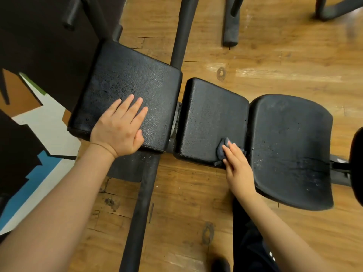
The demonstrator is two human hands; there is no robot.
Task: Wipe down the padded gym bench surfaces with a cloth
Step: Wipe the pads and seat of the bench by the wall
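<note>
Three black padded bench sections lie side by side: a left pad (133, 81), a middle pad (212, 112) and a curved right seat pad (290, 138). My left hand (119, 128) rests flat on the left pad with fingers straight. My right hand (235, 163) presses a small dark blue cloth (223, 149) onto the near right corner of the middle pad, beside the gap to the seat pad. Most of the cloth is hidden under my fingers.
The bench's black frame tube (141, 203) runs across a worn wooden floor (275, 65). Another machine's black legs (230, 26) stand at the top. A painted wall or board (39, 124) is at the left. A black round part (356, 165) sits at the right edge.
</note>
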